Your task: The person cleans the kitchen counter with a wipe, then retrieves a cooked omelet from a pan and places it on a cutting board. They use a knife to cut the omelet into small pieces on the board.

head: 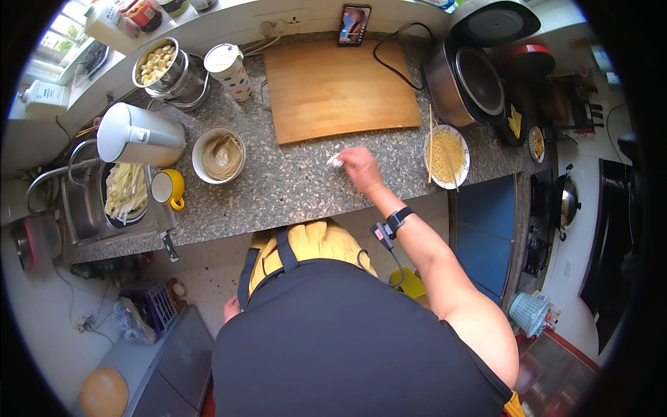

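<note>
My right hand [359, 168] is over the granite countertop [297, 182], just in front of a wooden cutting board [344, 88]. Its fingers are shut on a small white wad [335, 160], perhaps tissue. Low beside my body, my left hand [231, 309] is mostly hidden by my dark top, so its fingers do not show clearly. To the left stands a white bowl [197, 161] of thin pale noodles [222, 156]. On the right, a patterned bowl [465, 174] holds small yellow pieces [446, 154], with chopsticks [430, 143] across it.
Left: a yellow mug [168, 187], a kettle [138, 136], a dotted tumbler [229, 70], a sink [83, 219] with sliced cabbage [125, 190]. A knife handle [170, 247] juts over the counter edge. Behind, a phone [354, 25] leans on the wall. An open-lidded cooker [451, 86] stands right.
</note>
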{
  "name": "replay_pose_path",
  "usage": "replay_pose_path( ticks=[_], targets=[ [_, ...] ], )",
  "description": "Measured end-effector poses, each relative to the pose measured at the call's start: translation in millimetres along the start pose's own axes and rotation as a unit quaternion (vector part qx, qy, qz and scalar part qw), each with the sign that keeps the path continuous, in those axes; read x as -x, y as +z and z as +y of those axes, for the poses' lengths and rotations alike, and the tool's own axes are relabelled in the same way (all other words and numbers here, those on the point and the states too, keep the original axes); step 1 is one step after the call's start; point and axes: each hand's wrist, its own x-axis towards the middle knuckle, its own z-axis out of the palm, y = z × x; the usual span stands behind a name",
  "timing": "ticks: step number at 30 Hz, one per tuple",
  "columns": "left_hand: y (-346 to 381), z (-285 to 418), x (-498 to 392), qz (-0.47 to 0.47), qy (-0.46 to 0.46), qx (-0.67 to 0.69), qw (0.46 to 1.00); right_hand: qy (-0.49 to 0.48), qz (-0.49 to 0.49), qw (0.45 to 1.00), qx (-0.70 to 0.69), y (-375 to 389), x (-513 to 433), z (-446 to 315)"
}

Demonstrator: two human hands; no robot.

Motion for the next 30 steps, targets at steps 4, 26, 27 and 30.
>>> replay_pose_path(
  ticks=[4,26,27,30],
  targets=[
    [-12.0,-8.2,-8.4,0.008,-0.009,-0.012,1.0,0.199,0.118,0.97,0.075,-28.6,6.1,52.1],
    [-9.8,58.4,-18.8,-0.019,0.01,-0.043,0.999,0.203,0.065,0.977,-0.019,8.3,54.5,-13.9],
    [-11.0,57.0,-20.2,-0.022,0.011,-0.053,0.998,0.2,0.078,0.976,-0.024,7.9,59.1,-12.8],
    [-16.8,47.0,-27.4,-0.026,0.018,-0.083,0.996,0.253,0.071,0.963,-0.054,14.9,69.8,-22.0]
  ],
)
